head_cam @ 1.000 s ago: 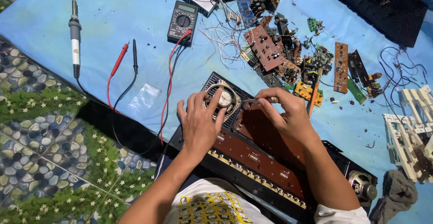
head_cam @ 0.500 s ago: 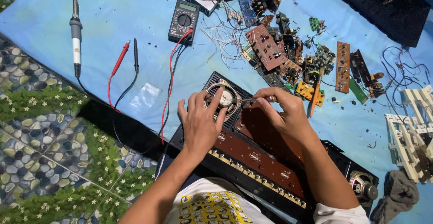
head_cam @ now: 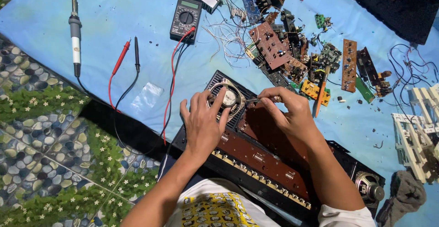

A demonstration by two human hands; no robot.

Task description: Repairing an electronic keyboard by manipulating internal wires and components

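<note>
The left hand [head_cam: 201,126] lies flat, fingers spread, steadying the speaker [head_cam: 227,98] beneath its fingertips; the right hand [head_cam: 288,112] pinches a thin metal tool [head_cam: 261,99] beside them, aimed at the speaker.

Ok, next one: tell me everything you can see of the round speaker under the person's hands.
The round speaker sits at the far left end of a long black keyboard casing, over a slotted black grille. It has a pale metal frame and a shiny silver centre and faces up toward the camera. The left hand rests on its near edge, fingers spread across it. The right hand holds a thin metal tool whose tip reaches its right rim.
</note>
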